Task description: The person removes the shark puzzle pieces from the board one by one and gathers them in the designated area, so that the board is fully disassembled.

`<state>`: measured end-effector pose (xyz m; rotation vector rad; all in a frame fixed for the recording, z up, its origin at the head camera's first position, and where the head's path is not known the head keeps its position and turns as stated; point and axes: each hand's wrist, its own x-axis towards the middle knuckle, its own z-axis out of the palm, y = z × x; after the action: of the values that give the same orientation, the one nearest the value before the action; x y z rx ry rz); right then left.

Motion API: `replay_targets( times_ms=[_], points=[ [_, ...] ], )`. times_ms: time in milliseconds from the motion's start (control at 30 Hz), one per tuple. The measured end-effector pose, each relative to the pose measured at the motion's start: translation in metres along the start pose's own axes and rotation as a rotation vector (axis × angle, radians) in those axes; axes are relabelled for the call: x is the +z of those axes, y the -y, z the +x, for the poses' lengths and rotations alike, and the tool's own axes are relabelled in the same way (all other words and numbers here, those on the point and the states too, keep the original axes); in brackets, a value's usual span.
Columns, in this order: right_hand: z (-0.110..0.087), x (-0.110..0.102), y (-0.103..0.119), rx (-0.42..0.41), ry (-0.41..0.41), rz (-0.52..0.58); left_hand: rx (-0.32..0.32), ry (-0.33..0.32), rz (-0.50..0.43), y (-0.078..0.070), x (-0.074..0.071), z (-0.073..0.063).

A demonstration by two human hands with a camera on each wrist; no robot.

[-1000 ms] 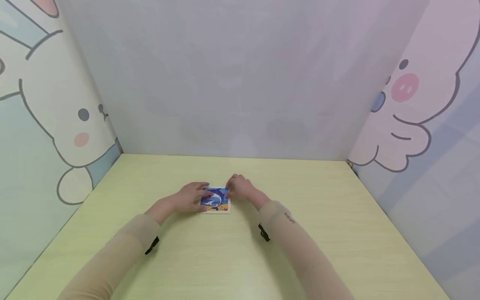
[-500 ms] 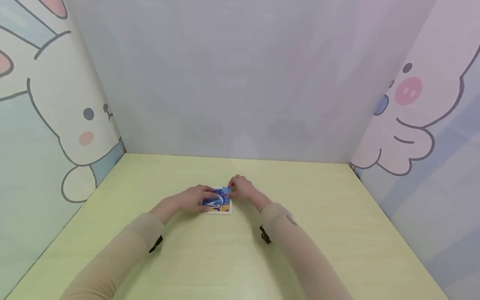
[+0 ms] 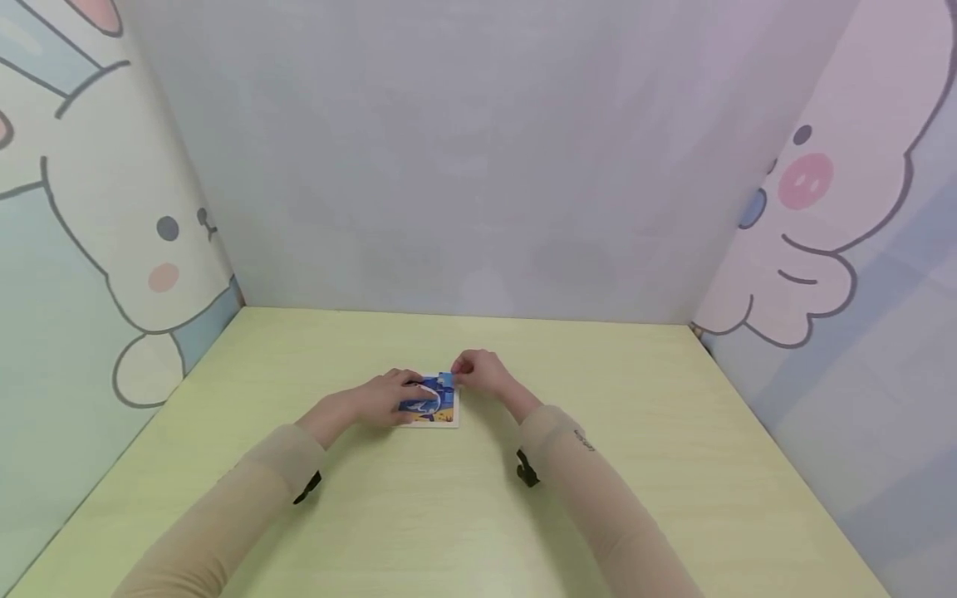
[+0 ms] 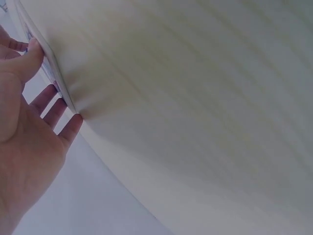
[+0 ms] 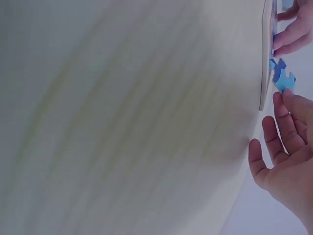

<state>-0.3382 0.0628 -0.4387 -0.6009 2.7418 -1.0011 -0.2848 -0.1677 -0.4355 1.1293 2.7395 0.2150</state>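
A small square jigsaw puzzle (image 3: 447, 414) with a white border lies on the table; its picture shows a white and blue sea animal over yellow ground. My left hand (image 3: 380, 400) rests on its left part, fingers fairly straight across the picture and thumb near the front edge. In the left wrist view, the fingertips touch along the board's edge (image 4: 57, 73). My right hand (image 3: 483, 373) pinches a blue jigsaw piece (image 5: 283, 79) between thumb and index finger, tilted up at the puzzle's far right corner. The other right fingers are spread loosely. Part of the picture is hidden by the left hand.
The pale wooden table (image 3: 449, 515) extends around the puzzle on every side. A plain grey-white wall panel (image 3: 478, 166) stands behind it, and cartoon-printed panels (image 3: 142, 249) flank it. Dark straps (image 3: 527, 469) show under both sleeves.
The right fingers have raised the blue piece, tilting it up from the far right corner. My left hand has slid slightly farther over the puzzle. The head view has shifted a little.
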Motion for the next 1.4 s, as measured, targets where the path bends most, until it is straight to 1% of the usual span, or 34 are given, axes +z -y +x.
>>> replay_targets(
  times_ms=[167,333,567,667,800,900,1167,1400],
  points=[
    [0.002,-0.001,0.003,-0.03,-0.025,0.034,0.007,-0.005,0.003,0.001,-0.001,-0.002],
    [0.0,-0.008,0.006,-0.051,-0.035,0.021,-0.003,-0.007,0.004,0.002,0.0,-0.001],
    [-0.005,-0.025,0.001,-0.056,-0.009,0.006,-0.027,0.003,-0.008,0.0,0.0,0.0],
    [-0.007,-0.035,-0.003,-0.054,0.003,0.003,-0.041,0.008,-0.031,0.0,-0.002,0.001],
    [-0.012,-0.048,-0.01,-0.049,0.019,-0.002,-0.062,0.018,-0.053,-0.001,-0.003,0.001],
    [-0.016,-0.058,-0.016,-0.042,0.029,-0.005,-0.07,0.016,-0.05,-0.001,-0.001,0.002],
    [-0.026,-0.083,-0.035,-0.052,0.051,-0.011,-0.062,-0.018,-0.049,0.0,0.004,0.0],
    [-0.034,-0.101,-0.061,-0.013,0.038,-0.049,-0.058,-0.027,-0.057,-0.002,0.003,-0.001]
  ],
)
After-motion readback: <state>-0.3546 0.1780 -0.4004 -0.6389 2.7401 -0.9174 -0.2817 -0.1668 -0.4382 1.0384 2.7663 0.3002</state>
